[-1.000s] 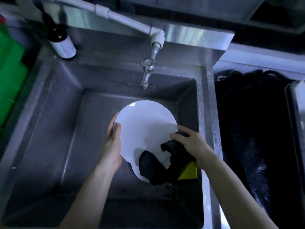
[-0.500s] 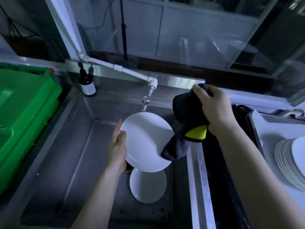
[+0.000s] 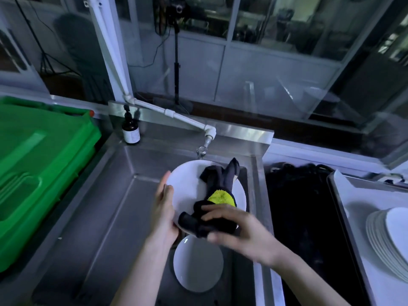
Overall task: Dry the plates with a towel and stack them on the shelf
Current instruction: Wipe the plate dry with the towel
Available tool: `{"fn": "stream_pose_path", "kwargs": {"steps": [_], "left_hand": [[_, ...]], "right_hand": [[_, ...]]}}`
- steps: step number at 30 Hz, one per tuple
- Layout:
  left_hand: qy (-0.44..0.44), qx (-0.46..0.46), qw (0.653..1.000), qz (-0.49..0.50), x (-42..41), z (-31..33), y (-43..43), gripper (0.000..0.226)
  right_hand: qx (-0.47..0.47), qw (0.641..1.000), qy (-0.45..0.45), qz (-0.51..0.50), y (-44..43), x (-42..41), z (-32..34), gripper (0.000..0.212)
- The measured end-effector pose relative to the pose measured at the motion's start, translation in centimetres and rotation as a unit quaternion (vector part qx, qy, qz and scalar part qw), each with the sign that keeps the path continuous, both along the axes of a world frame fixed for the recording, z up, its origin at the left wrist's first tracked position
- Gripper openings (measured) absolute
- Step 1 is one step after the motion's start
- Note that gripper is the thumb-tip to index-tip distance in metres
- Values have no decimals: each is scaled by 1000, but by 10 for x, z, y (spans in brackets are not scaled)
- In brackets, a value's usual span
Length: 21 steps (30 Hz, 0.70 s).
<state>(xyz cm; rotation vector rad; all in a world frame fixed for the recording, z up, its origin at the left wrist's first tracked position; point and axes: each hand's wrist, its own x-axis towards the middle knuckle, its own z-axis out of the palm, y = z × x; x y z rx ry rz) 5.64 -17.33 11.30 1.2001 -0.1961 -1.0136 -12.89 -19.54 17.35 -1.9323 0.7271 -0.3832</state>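
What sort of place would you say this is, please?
Probably the dishwashing area of a commercial or canteen kitchen: a deep stainless-steel sink with a pipe-fed tap, a stack of white plates on the right, and a green crate on the left.

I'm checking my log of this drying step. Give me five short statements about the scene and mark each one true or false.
1. The left hand holds a white plate by its rim above the sink. True.
2. The right hand holds a dark towel against that plate. True.
3. Nothing lies in the sink under the held plate. False: a second plate lies in the basin.
4. Plates are stacked left of the sink. False: the stack of plates is on the right, and a green crate is on the left.
5. A brown bottle stands at the sink's back left corner. True.
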Motion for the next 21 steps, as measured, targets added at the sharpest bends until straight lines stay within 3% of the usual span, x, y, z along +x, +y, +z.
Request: {"fn": "stream_pose_path", "kwargs": {"steps": [2, 4, 5, 7, 9, 13, 17, 21], "left_hand": [[9, 5, 1000, -5, -1, 0, 3, 42], [-36, 17, 999, -11, -2, 5, 4, 42], [-53, 14, 998, -9, -3, 8, 5, 42], [-62, 14, 998, -18, -4, 16, 5, 42], [-55, 20, 998, -37, -6, 21, 6, 42], [-74, -3, 996, -50, -7, 27, 7, 42], [-83, -45, 994, -48, -12, 42, -1, 38], [-83, -43, 995, -36, -8, 49, -3, 39]], "right_hand": [[12, 990, -63, -128, -12, 2, 8, 24], [-123, 962, 1, -245, -26, 9, 13, 28], [-171, 949, 57, -258, -31, 13, 14, 38], [-204, 940, 149, -230, -35, 23, 9, 56], [-236, 931, 183, -210, -36, 29, 1, 56], [-243, 942, 119, -197, -41, 32, 8, 25], [-276, 953, 90, -84, -29, 35, 18, 11], [-340, 923, 130, -129, -26, 29, 22, 19]]}}
